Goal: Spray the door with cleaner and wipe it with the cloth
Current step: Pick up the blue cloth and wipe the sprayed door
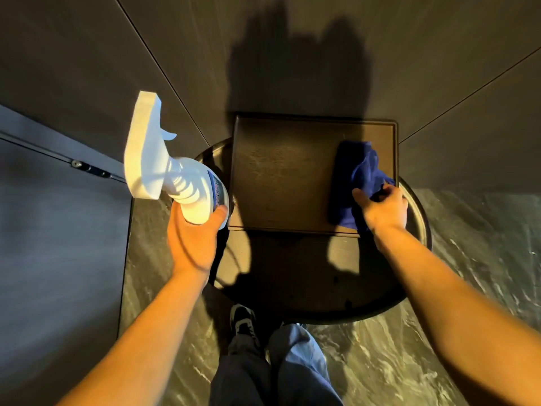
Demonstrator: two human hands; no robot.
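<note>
Barely started tbh: left hand (194,240) wrapped round the white spray bottle (175,174), right hand (383,209) pinching the blue cloth (358,174) on the dark tray (281,177), door (58,230) off left, no spraying or wiping evident.

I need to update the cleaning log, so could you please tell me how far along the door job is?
Only the pick-up looks done or nearly so: the left hand holds the white trigger spray bottle in the air, and the right hand grips the crumpled blue cloth over the dark rectangular tray. Neither is at the dark grey door yet, where no wetness or streaks can be made out, so spraying and wiping appear to remain.
</note>
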